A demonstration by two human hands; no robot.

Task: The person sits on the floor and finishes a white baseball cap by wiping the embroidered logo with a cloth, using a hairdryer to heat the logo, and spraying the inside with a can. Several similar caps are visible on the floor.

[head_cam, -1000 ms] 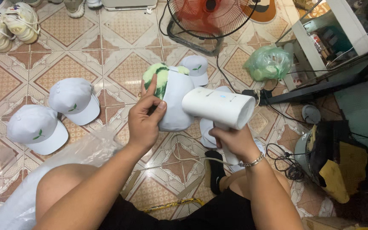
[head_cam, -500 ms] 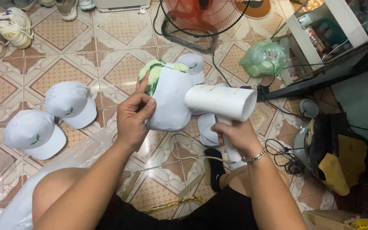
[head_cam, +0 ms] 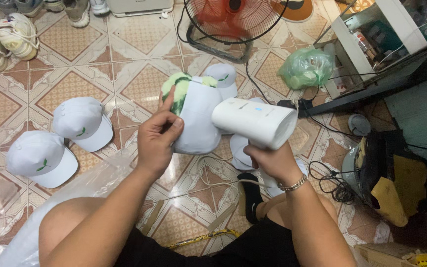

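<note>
My left fingers [head_cam: 166,129] are gripping a white cap [head_cam: 197,121] stretched over a green pad [head_cam: 176,89], holding it up so its panel is facing the steamer [head_cam: 254,122]. My right hand [head_cam: 272,160] is closing around the steamer's handle, nozzle nearly touching the cap. Two caps [head_cam: 82,121] are lying on the tile floor [head_cam: 75,49] to my left, more beneath the steamer. A cord [head_cam: 213,184] is trailing across my lap; a fan [head_cam: 228,20] is standing beyond.
</note>
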